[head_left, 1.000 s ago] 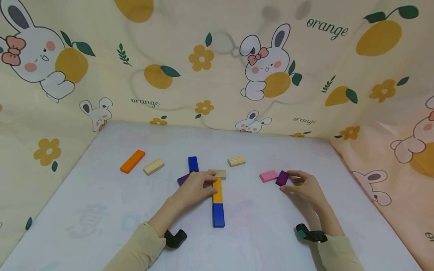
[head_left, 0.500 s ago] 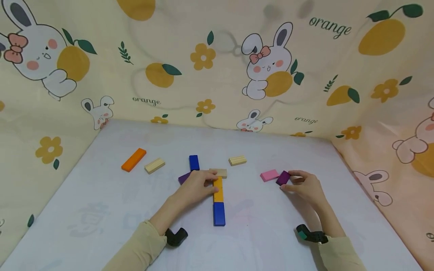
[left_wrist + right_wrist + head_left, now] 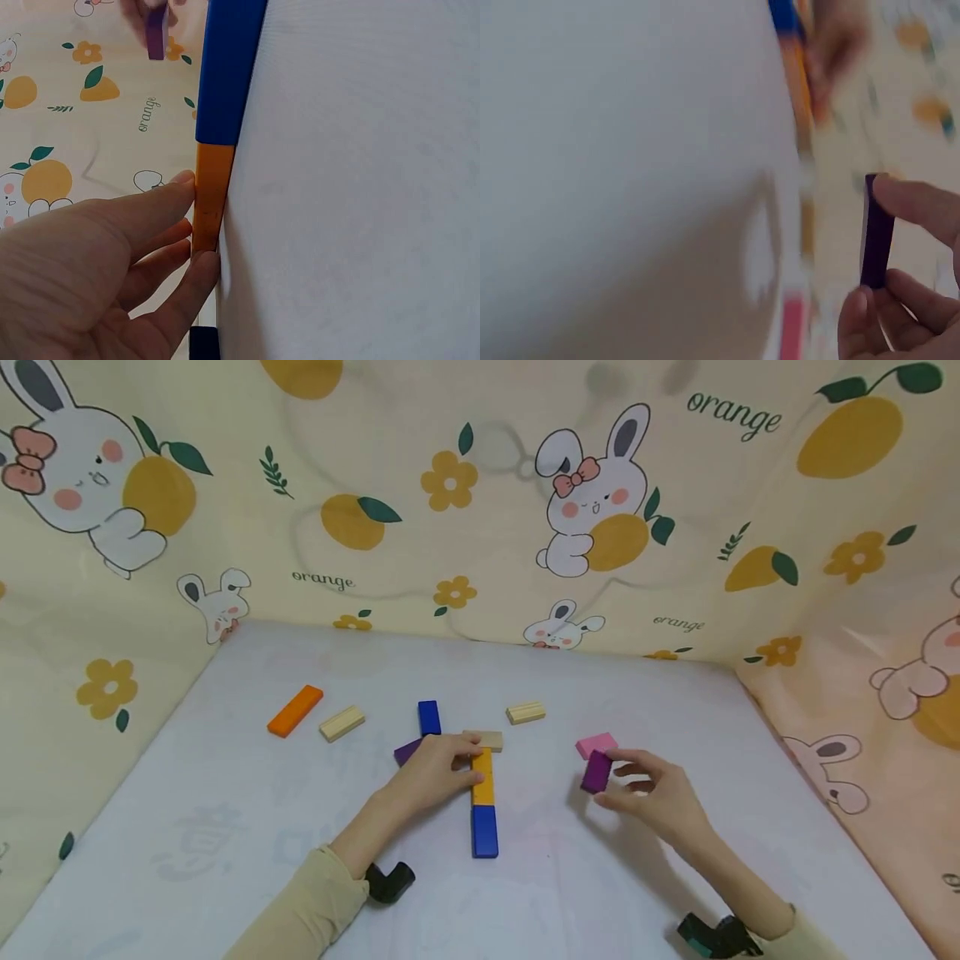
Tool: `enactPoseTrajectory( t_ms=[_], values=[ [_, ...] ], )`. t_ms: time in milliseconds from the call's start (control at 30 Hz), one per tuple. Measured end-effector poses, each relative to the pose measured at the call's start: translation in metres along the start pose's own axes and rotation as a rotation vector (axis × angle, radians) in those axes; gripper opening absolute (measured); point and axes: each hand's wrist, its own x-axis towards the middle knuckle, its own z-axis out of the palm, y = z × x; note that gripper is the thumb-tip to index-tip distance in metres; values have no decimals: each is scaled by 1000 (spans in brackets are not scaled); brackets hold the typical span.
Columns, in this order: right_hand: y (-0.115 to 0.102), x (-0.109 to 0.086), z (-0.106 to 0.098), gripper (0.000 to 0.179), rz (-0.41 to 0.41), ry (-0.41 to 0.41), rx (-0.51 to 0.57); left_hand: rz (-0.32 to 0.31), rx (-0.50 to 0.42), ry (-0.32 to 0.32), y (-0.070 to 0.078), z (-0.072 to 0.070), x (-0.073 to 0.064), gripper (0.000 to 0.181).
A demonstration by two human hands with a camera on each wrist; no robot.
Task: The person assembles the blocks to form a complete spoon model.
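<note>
My right hand (image 3: 663,793) pinches a small dark purple block (image 3: 597,772) by its ends, above the table and in front of a flat pink block (image 3: 597,744). In the right wrist view the purple block (image 3: 877,232) stands between thumb and fingers. My left hand (image 3: 435,768) holds a yellow-orange block (image 3: 483,783), thumb at its side and a finger at its far end. A blue block (image 3: 485,832) adjoins its near end, and a plain wooden block (image 3: 491,741) lies across its far end. Another purple block (image 3: 406,752) is partly hidden behind the left hand.
Beyond the left hand lies a second blue block (image 3: 429,717). An orange block (image 3: 296,711) and a wooden block (image 3: 342,724) rest at the left, another wooden block (image 3: 526,713) at the back. Printed cloth (image 3: 480,552) walls the white table (image 3: 225,860) at back and sides.
My right hand has lifted the purple block off the table from beside the pink block and moved it left and nearer. My left hand stays at the yellow-orange block.
</note>
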Motion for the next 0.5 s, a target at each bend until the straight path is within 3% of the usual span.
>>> enactPoseTrajectory(
  t_ms=[200, 500],
  values=[
    [-25, -31, 35, 59, -32, -304, 148, 3, 9, 12, 0, -4, 1, 41],
    [-37, -44, 61, 58, -107, -434, 214, 10, -4, 6, 0, -2, 0, 40]
  ],
)
